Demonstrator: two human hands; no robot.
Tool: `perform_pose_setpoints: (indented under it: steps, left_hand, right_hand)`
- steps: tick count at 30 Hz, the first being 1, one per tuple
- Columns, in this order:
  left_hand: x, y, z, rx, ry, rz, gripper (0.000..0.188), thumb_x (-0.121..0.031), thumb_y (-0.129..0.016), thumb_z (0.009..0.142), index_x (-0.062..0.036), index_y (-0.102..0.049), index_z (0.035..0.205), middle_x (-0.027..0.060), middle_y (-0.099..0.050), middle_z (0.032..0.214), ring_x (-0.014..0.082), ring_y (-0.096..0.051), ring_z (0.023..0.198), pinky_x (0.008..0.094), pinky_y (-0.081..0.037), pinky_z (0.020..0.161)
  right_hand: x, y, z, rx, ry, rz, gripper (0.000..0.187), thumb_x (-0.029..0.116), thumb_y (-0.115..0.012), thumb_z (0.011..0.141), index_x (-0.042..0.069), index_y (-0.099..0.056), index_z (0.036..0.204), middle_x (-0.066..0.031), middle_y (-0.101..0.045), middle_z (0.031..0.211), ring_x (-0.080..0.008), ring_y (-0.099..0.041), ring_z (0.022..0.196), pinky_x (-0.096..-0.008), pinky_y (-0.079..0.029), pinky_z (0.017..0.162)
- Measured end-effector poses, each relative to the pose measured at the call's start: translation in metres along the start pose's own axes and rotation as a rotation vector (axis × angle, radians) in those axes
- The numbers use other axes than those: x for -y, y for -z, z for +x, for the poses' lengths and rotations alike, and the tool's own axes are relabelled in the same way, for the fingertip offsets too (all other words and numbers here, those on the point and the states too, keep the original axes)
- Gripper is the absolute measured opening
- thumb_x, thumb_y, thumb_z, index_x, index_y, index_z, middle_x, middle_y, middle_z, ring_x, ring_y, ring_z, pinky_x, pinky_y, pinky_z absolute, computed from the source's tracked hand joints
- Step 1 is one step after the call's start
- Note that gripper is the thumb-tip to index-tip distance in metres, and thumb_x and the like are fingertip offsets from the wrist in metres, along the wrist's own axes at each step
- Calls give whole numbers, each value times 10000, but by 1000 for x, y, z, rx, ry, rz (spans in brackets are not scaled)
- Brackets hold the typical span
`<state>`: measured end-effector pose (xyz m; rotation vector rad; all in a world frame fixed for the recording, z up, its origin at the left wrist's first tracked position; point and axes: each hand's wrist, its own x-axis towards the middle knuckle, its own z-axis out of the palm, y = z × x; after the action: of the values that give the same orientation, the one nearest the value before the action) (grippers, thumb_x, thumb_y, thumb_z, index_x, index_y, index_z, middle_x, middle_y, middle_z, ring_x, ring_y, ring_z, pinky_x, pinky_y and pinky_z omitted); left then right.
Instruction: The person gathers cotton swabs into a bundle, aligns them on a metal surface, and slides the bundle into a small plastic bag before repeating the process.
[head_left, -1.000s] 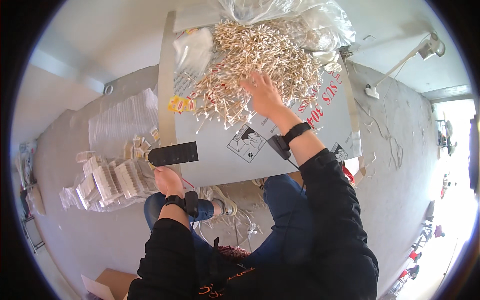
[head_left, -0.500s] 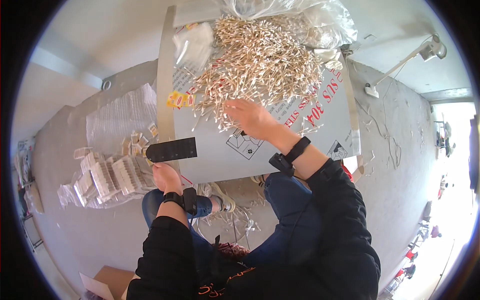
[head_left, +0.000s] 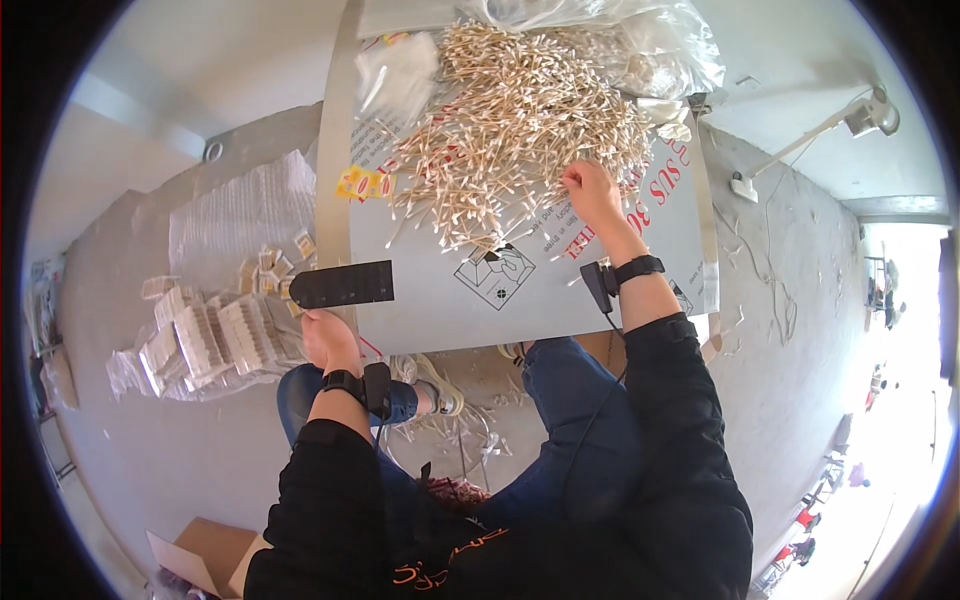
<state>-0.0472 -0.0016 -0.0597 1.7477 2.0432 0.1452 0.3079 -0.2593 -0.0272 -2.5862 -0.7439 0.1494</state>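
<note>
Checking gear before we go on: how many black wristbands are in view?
2: one black wristband around the left wrist, and another wristband around the right wrist.

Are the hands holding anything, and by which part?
I can't tell: the right hand is at the edge of the cotton swabs, the left hand near a black strip; neither grip shows clearly.

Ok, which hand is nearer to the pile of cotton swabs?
Right. The right hand is at the near right edge of the pile of cotton swabs; the left hand is well apart from it, beside the black strip.
</note>
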Motion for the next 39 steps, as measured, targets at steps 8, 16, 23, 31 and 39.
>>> perform_pose_setpoints:
  steps: [8, 16, 23, 31, 39]
  left_hand:
    - [2, -2, 4, -8, 13, 31, 485, -413, -277, 982, -111, -624, 1136, 178, -659, 1088, 426, -608, 993, 528, -479, 828]
    - [2, 1, 4, 11, 34, 37, 499, -420, -266, 983, -111, -625, 1138, 176, -660, 1092, 420, -612, 998, 528, -479, 833]
    - [-1, 1, 1, 5, 37, 36, 485, -406, -276, 982, -105, -624, 1131, 181, -660, 1089, 427, -611, 994, 524, -482, 837]
    - [-2, 3, 0, -2, 16, 32, 480, -407, -289, 977, -93, -627, 1109, 187, -661, 1079, 427, -607, 1002, 521, -483, 838]
    - [2, -1, 3, 2, 17, 32, 487, -412, -281, 982, -93, -626, 1107, 189, -660, 1076, 421, -607, 1001, 519, -480, 842]
  right_hand:
    - [8, 4, -2, 33, -19, 84, 91, 174, -627, 829, 95, -655, 866, -101, -606, 950, -310, -608, 924, -422, -495, 794]
    - [35, 1, -6, -16, 19, 11, 121, 206, -666, 827, 129, -654, 920, -87, -602, 996, -308, -610, 958, -432, -495, 798]
    - [61, -12, -3, 141, 18, -54, 162, 259, -605, 876, 124, -679, 928, -87, -605, 1024, -310, -619, 969, -433, -500, 799]
    - [81, -9, 12, 302, -179, -208, 260, 317, -606, 821, 120, -713, 952, -122, -706, 955, -325, -669, 928, -411, -532, 768]
    - [74, -14, 21, 255, -156, -56, 244, 268, -595, 782, 96, -722, 901, -130, -704, 882, -301, -678, 842, -397, -531, 720]
